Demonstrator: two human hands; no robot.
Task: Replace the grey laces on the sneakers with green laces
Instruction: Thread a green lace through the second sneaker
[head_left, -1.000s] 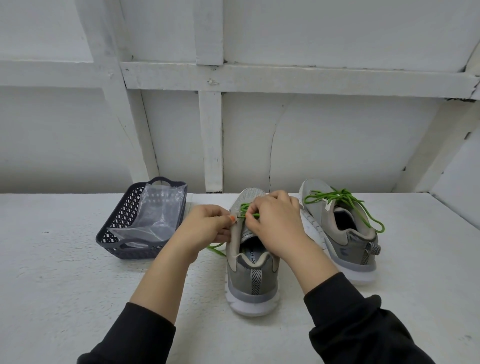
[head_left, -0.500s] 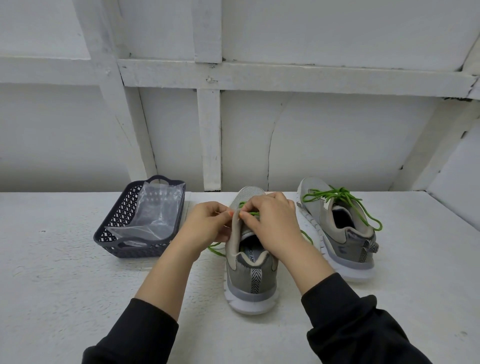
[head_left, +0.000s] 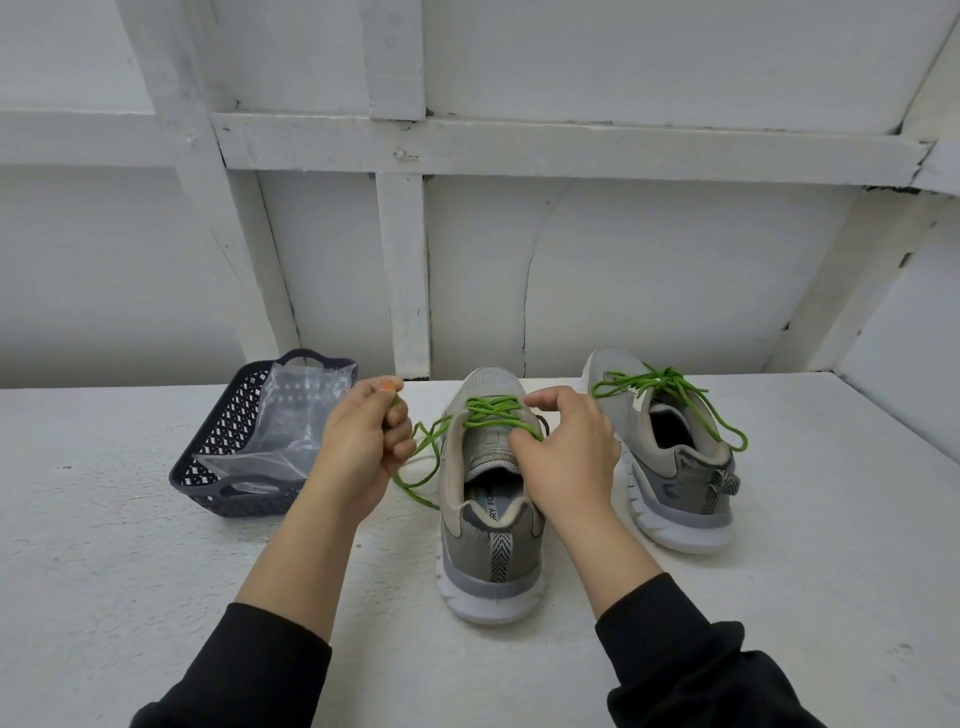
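It was a bare, makeshift work corner rather than a lived-in room; what kind of building it belonged to I couldn't tell. The far wall (head_left: 649, 270) was white-painted panels braced with rough white battens (head_left: 519, 148), the paint cracked at the joints. The table (head_left: 130, 597) wore the same scuffed white coat and carried a dark plastic basket (head_left: 208, 467) at the left and two sneakers (head_left: 491, 530).
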